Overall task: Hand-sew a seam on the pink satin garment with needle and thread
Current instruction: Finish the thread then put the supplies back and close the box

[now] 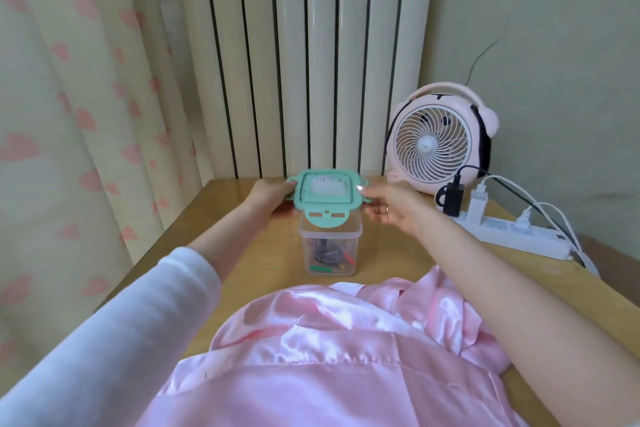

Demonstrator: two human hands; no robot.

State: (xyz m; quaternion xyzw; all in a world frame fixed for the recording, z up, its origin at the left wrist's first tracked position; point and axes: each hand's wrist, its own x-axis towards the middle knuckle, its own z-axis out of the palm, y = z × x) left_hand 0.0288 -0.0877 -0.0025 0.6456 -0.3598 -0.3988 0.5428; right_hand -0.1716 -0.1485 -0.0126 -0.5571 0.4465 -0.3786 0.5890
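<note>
Now, left hand [270, 194]: grips the left edge of the teal lid [325, 199], fingers curled under it.
Right hand [391, 213]: pinches the lid's right edge — one fingertip on top near the side tab.
Teal lid: middle of the frame, held level at the top of the clear box [330, 250]; whether it touches the rim I cannot tell.
Clear box: upright on the wooden table [277, 260], with small dark and coloured bits inside, too small to name.
Pink satin garment [329, 357]: crumpled across the lower frame — just in front of the box.
Pink fan [436, 146]: right of centre, at the wall.
Power strip [512, 236]: right edge of the table, with plugs in it.
</note>
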